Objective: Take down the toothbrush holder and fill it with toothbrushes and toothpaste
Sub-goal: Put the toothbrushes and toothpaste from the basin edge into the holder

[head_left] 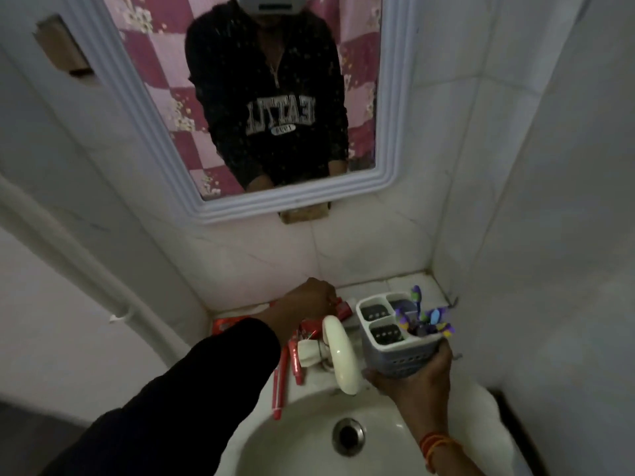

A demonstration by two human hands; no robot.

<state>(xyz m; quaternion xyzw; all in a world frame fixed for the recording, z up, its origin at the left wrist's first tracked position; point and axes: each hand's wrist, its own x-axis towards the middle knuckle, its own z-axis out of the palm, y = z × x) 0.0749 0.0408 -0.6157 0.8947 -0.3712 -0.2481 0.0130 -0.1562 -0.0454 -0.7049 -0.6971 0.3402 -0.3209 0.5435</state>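
My right hand [412,379] grips the blue-and-white toothbrush holder [395,341] from below, upright over the sink's right rim. Several purple toothbrushes [424,317] stand in its right compartments; the two left compartments show dark slotted bottoms. My left hand [309,298] reaches to the back ledge and closes on a red toothpaste tube [342,308]. More red tubes [280,383] lie on the sink's left rim beside the tap, and another red tube [223,325] sits partly under my sleeve.
A white tap [338,355] rises between my hands. The white sink [302,441] with its drain [347,436] lies below. A framed mirror [240,201] hangs on the tiled wall, and a white pipe [103,286] runs along the left wall.
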